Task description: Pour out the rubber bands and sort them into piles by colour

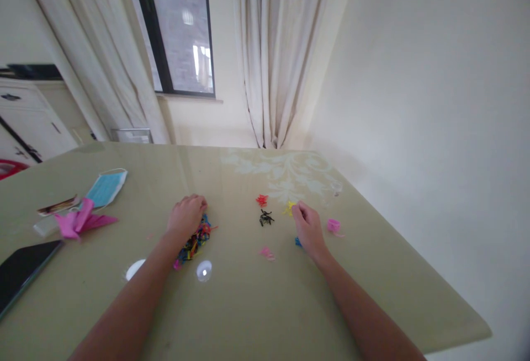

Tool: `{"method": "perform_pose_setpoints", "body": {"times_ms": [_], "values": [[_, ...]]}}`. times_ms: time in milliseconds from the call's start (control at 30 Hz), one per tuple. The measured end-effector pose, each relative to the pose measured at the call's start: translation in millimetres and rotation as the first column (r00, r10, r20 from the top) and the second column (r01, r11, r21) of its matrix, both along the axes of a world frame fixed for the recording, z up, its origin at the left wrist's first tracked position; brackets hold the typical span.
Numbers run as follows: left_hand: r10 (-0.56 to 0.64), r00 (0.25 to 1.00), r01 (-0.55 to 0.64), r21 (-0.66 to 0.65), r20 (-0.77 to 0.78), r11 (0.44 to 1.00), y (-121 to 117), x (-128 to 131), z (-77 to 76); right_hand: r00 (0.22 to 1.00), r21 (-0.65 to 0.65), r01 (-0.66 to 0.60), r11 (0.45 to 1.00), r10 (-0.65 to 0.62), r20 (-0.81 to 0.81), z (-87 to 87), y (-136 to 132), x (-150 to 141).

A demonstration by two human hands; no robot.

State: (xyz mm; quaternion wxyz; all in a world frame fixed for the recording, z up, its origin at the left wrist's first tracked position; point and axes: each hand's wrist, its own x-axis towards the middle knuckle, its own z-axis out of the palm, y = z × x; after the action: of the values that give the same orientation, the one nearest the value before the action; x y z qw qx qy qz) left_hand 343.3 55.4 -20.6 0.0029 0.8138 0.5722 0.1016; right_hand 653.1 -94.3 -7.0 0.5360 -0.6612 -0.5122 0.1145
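My left hand [187, 214] rests at the far side of a mixed heap of small coloured strips [199, 242], partly covering it. Its fingers are curled down, and what they grip, if anything, is hidden. My right hand [308, 229] is closed in a pinch beside a little yellow pile [289, 208]; I cannot make out what lies between thumb and finger. Blue pieces [298, 242] peek out by its wrist side. To its left lie a red pile [261, 200], a black pile [266, 217] and a pink pile [267, 253].
A pink band-like piece [333, 226] lies right of my right hand. On the left are a blue face mask [106, 187], a pink folded-paper figure [83, 220], a narrow printed packet [58, 205] and a dark phone [27, 267]. A wall [434, 129] borders the table's right side.
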Motion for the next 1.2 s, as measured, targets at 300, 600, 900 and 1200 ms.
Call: {"method": "perform_pose_setpoints", "body": {"times_ms": [300,600,900,1200], "values": [[-0.153,0.875,0.088,0.159,0.460,0.983,-32,16,22.8,0.971,-0.066,-0.239,0.969,0.237,-0.030,2.4,-14,-25],[-0.297,0.532,0.490,-0.002,0.793,0.872,-101,72,12.9,0.916,-0.025,-0.398,0.917,0.399,0.046,1.5,-24,-45],[-0.281,0.474,0.556,-0.036,0.834,0.830,-111,75,18.0,0.893,0.021,-0.446,0.895,0.443,0.075,5.0,-26,-43],[-0.380,0.497,0.571,0.035,0.780,0.820,-112,75,19.3,0.903,0.037,-0.423,0.905,0.418,0.103,8.6,-28,-41]]}}
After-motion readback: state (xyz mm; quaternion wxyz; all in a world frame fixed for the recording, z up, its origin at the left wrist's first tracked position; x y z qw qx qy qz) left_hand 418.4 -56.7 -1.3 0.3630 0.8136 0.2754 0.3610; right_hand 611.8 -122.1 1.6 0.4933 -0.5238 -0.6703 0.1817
